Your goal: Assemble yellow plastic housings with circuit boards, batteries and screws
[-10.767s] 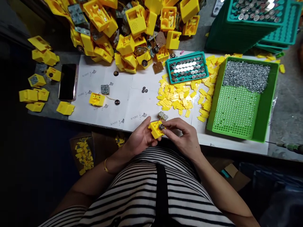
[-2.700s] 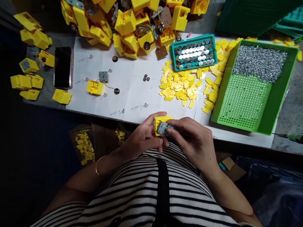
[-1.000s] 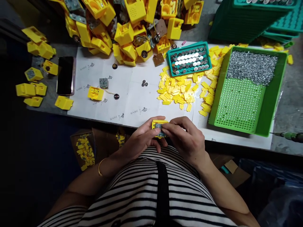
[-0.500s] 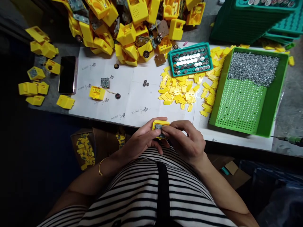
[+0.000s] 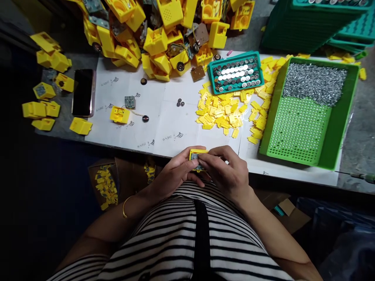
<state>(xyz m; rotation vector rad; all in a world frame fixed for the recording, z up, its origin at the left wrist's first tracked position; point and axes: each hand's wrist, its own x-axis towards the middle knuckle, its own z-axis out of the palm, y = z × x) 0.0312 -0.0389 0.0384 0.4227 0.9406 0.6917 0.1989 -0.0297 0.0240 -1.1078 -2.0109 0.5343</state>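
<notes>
My left hand (image 5: pixel 175 171) holds a small yellow plastic casing (image 5: pixel 199 151) with a grey inner part, just off the table's front edge. Its thumb lies along the casing's near left side and the other fingers reach under it. My right hand (image 5: pixel 231 171) is closed, thumb and fingertips pressed together over the casing's open face; whatever they pinch is hidden. On the white paper beyond lie three small button cells (image 5: pixel 180 102). A teal tray (image 5: pixel 211 80) holds rows of button cells, and small yellow covers (image 5: pixel 219 111) are heaped in front of it.
A green basket (image 5: pixel 331 156) of small screws stands at right beside a power screwdriver (image 5: pixel 363 177). Yellow housings (image 5: pixel 158 41) pile up at the back. A phone (image 5: pixel 83 93) and a wired yellow housing (image 5: pixel 119 115) lie at left. Stacked teal trays (image 5: pixel 281 33) stand at back right.
My right hand has shifted slightly left over the casing, its fingertips still pressed on the open face. My left hand keeps its hold on the casing.
</notes>
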